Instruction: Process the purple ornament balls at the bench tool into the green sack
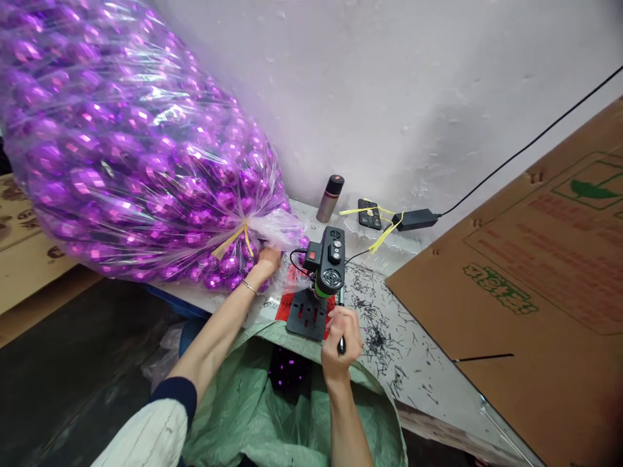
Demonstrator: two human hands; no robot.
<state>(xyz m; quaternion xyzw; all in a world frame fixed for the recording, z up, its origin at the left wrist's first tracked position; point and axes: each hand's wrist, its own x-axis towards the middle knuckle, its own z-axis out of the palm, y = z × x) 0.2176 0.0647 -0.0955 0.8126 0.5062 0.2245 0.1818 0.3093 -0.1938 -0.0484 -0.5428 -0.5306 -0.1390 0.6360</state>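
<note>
My right hand (341, 334) is wrapped round the black-tipped lever handle (342, 345) of a small black bench machine (333, 263). The machine has two round vents, small buttons, a red switch and a slotted base plate (305, 316). My left hand (269, 261) reaches to the mouth of a large clear plastic bag (272, 227), below its yellow tie (233, 240). Its fingers are hidden by the plastic and the bag's contents. Shiny faceted purple balls (150, 162) fill the bag.
A green woven sack (233, 402) hangs open under the machine, purple pieces inside. Black clippings (374, 337) litter the white table (428, 376). Behind stand a dark-capped bottle (330, 198), a black device (369, 214) and a power adapter (416, 220). A cardboard box (525, 279) leans right.
</note>
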